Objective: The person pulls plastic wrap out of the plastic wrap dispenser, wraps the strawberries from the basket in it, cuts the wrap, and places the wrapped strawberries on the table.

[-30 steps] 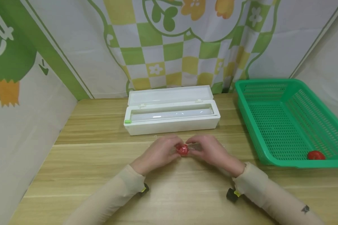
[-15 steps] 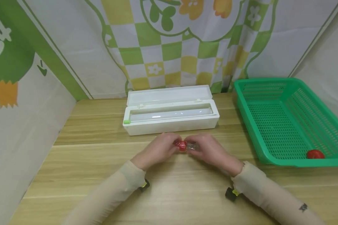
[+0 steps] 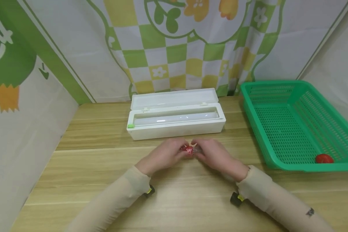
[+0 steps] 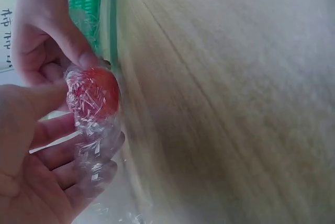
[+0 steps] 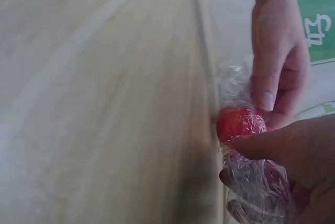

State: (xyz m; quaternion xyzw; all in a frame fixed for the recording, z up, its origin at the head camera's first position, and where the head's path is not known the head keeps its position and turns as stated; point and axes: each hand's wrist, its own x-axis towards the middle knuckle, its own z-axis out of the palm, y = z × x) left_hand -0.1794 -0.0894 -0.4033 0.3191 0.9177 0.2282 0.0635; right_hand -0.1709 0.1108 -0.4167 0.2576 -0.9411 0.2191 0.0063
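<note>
- 2 arms (image 3: 110, 201) reach in over the table (image 3: 191, 203) from the near side, so each can get to the same small thing in the middle.
- The left hand (image 3: 166, 153) pinches 1 side of the red ball (image 4: 107, 90) and its clear film (image 4: 94, 153), with the thumb in front and fingers behind.
- The right hand (image 3: 216, 154) pinches the other side the same way. The ball is between the 2 hands.
- The film goes round the ball and bunches up into a tail on each side. I think they hold it there to keep it snug. I can't tell if the ball touches the table.
- To the right is the green basket (image 3: 290, 166), maybe put there for easy reach. 1 more ball (image 3: 324, 158) lies in it, by the near wall.
- Behind the hands sits a long white box (image 3: 177, 131). Its lid (image 3: 175, 99) is tipped back, likely to let film come out. 1 pale roll (image 3: 174, 118) lies inside, and a green clip (image 3: 130, 126) is at the left end.
- Far back hangs a checked cloth (image 3: 177, 53).
</note>
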